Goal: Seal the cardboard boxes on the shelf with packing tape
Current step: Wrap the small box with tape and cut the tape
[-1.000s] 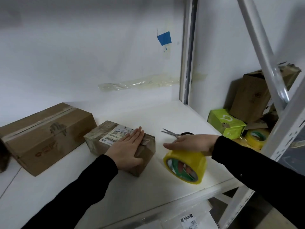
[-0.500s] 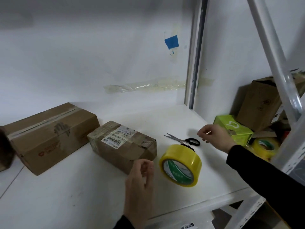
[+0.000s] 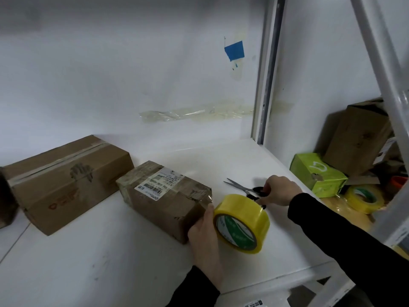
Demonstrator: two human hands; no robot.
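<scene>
A small worn cardboard box (image 3: 163, 196) with a white shipping label lies on the white shelf (image 3: 110, 262). A yellow tape roll (image 3: 242, 223) stands on edge just to its right. My left hand (image 3: 204, 238) presses against the box's near right end, between box and roll, with a strip of tape seeming to run over that corner. My right hand (image 3: 280, 191) rests on the black handles of the scissors (image 3: 241, 187), which lie flat behind the roll. A larger taped box (image 3: 64, 180) sits at the left.
Beyond the shelf's right edge are a green carton (image 3: 316, 173), a second yellow tape roll (image 3: 363, 198) and a brown box (image 3: 358, 138). White shelf uprights (image 3: 265, 74) stand behind and at the right. A dark object (image 3: 6, 200) shows at the far left edge.
My left hand moved forward from mid-air to the box's near end. My right hand came down from above the green carton onto the scissors' handles. The roll has stayed in place.
</scene>
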